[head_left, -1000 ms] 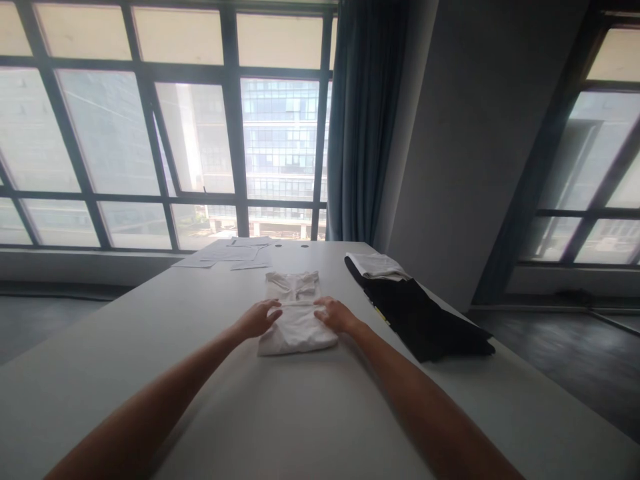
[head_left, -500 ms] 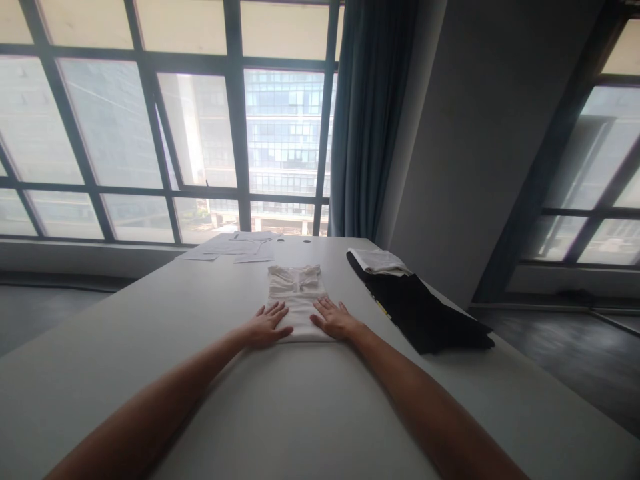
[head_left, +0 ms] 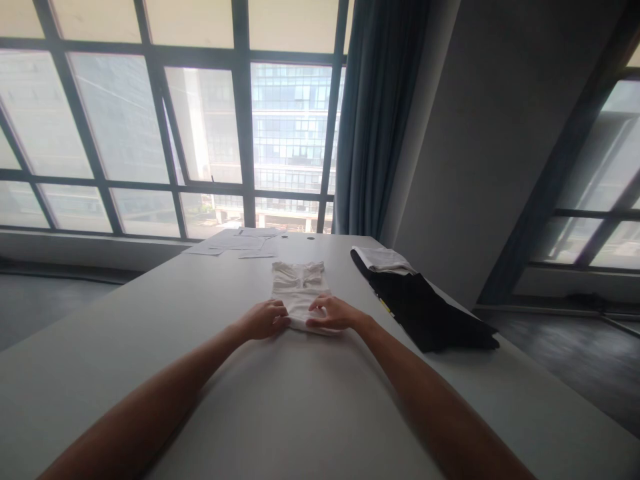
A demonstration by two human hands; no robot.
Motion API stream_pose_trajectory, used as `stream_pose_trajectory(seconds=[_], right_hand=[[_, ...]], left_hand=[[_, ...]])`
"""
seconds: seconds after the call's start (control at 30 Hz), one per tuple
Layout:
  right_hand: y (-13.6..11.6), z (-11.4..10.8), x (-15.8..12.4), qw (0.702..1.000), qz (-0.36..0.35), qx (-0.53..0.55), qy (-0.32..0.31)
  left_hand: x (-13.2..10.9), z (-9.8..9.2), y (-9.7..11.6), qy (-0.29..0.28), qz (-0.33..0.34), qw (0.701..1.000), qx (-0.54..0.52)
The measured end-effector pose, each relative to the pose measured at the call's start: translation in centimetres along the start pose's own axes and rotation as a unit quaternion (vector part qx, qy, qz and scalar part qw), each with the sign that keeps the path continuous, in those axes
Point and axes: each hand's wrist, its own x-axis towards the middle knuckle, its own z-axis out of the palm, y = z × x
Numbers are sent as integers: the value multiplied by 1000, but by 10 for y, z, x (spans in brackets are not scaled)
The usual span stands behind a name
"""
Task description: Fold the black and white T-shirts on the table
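Note:
A folded white garment (head_left: 301, 301) lies on the white table in front of me, its far part gathered and wrinkled, its near part smoother. At its near left corner my left hand (head_left: 265, 319) is closed, fingers curled and thumb pressed in on the cloth's edge. My right hand (head_left: 334, 313) rests over the near right part. Its fingers are bent, with a gap between them and the thumb, and they touch the fabric without a visible grip. The cloth under both palms is hidden.
On the right of the table (head_left: 165, 333) lie folded black cloth (head_left: 430, 313) and a folded white cloth (head_left: 384, 260) at its far end. Sheets of paper (head_left: 245, 243) are spread at the far left. Beyond stand windows, a blue curtain (head_left: 377, 127) and a grey pillar (head_left: 480, 147).
Both hands lay flat with fingers spread on the garment. Now the fingers have bent, the left closing at the near left corner, and the garment's near edge looks shifted. The view has turned slightly.

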Motion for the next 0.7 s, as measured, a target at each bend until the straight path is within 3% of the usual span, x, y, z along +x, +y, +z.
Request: stream_pose_trajectory(seconds=[0.1, 0.17, 0.3, 0.43, 0.57, 0.7], right_hand=[[-7, -4, -1, 998, 12, -50, -44], [-8, -6, -1, 994, 32, -105, -30], [1, -13, 1, 987, 76, -136, 44], [19, -19, 3, 984, 98, -73, 129], [37, -24, 2, 984, 76, 25, 157], [43, -36, 0, 967, 15, 206, 148]], left_hand=[[3, -1, 4, 46, -62, 997, 2], [3, -3, 4, 63, -88, 994, -5], [-1, -8, -1, 6, -52, 999, -15], [-4, -5, -8, -33, -13, 999, -6], [-1, -6, -10, 32, -63, 997, -38], [8, -32, -7, 100, -87, 980, -147]])
